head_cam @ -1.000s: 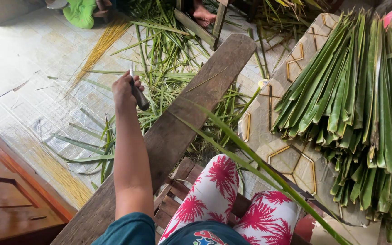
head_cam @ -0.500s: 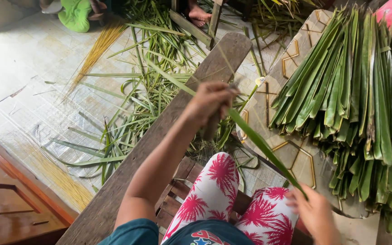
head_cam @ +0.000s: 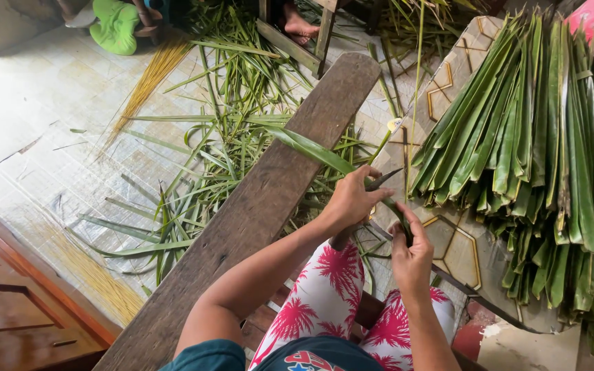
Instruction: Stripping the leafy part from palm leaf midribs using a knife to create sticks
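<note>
leaf stack [head_cam: 551, 137] cut by right edge | bare foot [head_cam: 299, 26] (half-hidden)

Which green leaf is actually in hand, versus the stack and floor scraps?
The long leaf lying across the wooden plank, pinched by both hands; the others lie untouched.

packages: none | labels: none | signs/screens: none – as far as visible

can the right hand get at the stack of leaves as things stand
Probably yes: the right hand sits just beside the stack of leaves with nothing between them, though it currently grips a leaf.
</note>
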